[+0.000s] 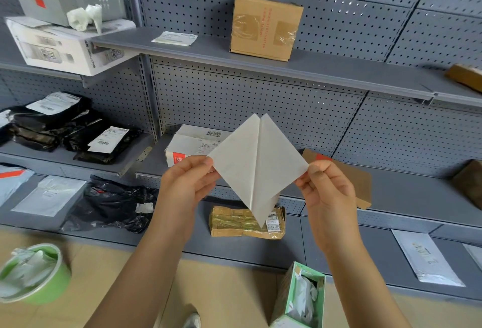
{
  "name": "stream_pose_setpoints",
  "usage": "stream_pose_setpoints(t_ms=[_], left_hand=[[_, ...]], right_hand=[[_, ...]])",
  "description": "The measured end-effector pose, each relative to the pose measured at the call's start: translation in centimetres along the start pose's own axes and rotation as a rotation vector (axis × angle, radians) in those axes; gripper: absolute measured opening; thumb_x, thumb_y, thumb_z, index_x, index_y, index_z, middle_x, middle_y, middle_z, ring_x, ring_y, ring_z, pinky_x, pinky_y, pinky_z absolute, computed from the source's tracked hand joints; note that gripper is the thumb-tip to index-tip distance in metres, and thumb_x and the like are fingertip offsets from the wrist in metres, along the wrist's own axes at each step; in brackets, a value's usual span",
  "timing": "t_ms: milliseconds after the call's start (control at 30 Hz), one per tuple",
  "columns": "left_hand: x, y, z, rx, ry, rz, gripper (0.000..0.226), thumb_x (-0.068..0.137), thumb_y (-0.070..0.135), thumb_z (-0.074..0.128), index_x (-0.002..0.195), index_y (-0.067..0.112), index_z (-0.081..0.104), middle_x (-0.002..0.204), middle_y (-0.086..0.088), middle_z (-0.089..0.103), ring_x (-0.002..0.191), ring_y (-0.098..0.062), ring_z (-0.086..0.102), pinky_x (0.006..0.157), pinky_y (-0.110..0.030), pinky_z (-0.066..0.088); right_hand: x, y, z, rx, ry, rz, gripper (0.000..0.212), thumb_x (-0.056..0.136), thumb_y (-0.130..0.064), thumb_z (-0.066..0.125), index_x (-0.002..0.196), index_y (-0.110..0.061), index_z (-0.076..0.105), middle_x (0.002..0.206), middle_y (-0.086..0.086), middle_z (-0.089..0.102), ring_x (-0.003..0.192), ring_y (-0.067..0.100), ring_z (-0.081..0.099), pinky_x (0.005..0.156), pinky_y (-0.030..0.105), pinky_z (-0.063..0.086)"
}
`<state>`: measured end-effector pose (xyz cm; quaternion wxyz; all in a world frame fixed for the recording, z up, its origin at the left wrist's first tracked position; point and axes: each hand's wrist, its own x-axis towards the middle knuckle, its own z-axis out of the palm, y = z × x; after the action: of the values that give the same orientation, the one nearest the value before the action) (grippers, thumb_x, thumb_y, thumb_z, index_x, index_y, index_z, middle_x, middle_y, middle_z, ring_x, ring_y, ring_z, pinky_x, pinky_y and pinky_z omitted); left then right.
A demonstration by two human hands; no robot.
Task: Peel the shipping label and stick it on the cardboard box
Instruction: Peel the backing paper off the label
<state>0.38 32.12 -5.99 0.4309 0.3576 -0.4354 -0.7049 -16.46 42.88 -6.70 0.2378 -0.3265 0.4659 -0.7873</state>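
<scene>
I hold a white shipping label sheet (257, 168) up in front of me, turned like a diamond, its blank back towards me and a crease running top to bottom. My left hand (186, 184) pinches its left corner, my right hand (328, 192) pinches its right corner. Whether the label is coming off its backing I cannot tell. A brown cardboard box (266, 27) with red print and clear tape stands upright on the upper shelf (339, 72), well above and behind the sheet. More label sheets (174, 38) lie on that shelf, left of the box.
Grey pegboard shelving fills the view. Black and grey mailer bags (78, 129) lie at the left, a white carton (193, 145) behind my left hand, a flattened taped parcel (234, 223) below. A green bin (34, 275) and a green box of paper scraps (302, 296) stand on the floor.
</scene>
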Motion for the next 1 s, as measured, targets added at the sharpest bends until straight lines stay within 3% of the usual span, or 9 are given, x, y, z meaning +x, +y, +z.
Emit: stream_pose_setpoints(t_ms=[167, 433, 567, 733, 1000], left_hand=[[0.2, 0.0, -0.3, -0.020, 0.007, 0.009, 0.013, 0.086, 0.015, 0.060, 0.077, 0.021, 0.065, 0.090, -0.002, 0.077, 0.092, -0.022, 0.071, 0.097, -0.040, 0.047], [0.5, 0.0, -0.7, -0.043, 0.038, 0.000, 0.007, 0.087, 0.016, 0.060, 0.082, 0.019, 0.064, 0.099, -0.009, 0.075, 0.095, -0.024, 0.070, 0.097, -0.041, 0.047], [0.6, 0.2, -0.8, -0.054, 0.046, 0.003, 0.006, 0.087, 0.017, 0.060, 0.083, 0.019, 0.064, 0.106, -0.013, 0.073, 0.098, -0.026, 0.069, 0.097, -0.041, 0.047], [0.8, 0.2, -1.1, -0.078, 0.064, 0.023, 0.004, 0.086, 0.017, 0.060, 0.084, 0.020, 0.062, 0.101, -0.010, 0.073, 0.094, -0.024, 0.070, 0.094, -0.038, 0.048], [1.1, 0.4, -1.8, -0.100, 0.086, 0.030, 0.009, 0.087, 0.016, 0.059, 0.095, 0.016, 0.059, 0.101, -0.011, 0.072, 0.094, -0.024, 0.070, 0.094, -0.037, 0.048]], right_hand=[[0.2, 0.0, -0.4, 0.023, 0.026, -0.004, 0.023, 0.082, -0.012, 0.050, 0.063, -0.020, 0.060, 0.061, -0.003, 0.058, 0.066, 0.015, 0.052, 0.075, 0.030, 0.045], [0.2, -0.2, -0.7, 0.042, 0.046, -0.029, 0.042, 0.094, 0.000, 0.041, 0.063, -0.021, 0.060, 0.060, -0.003, 0.058, 0.063, 0.012, 0.054, 0.075, 0.026, 0.049], [0.4, -0.3, -0.9, 0.041, 0.062, -0.034, 0.036, 0.094, -0.002, 0.043, 0.065, -0.017, 0.057, 0.061, -0.003, 0.058, 0.065, 0.013, 0.055, 0.080, 0.032, 0.048], [0.6, -0.3, -1.2, 0.045, 0.077, -0.054, 0.020, 0.087, -0.005, 0.046, 0.068, -0.010, 0.052, 0.063, 0.001, 0.056, 0.067, 0.018, 0.053, 0.083, 0.037, 0.048], [0.8, -0.6, -1.9, 0.044, 0.090, -0.075, 0.028, 0.091, -0.003, 0.044, 0.068, -0.014, 0.056, 0.062, 0.000, 0.057, 0.063, 0.015, 0.053, 0.077, 0.030, 0.050]])
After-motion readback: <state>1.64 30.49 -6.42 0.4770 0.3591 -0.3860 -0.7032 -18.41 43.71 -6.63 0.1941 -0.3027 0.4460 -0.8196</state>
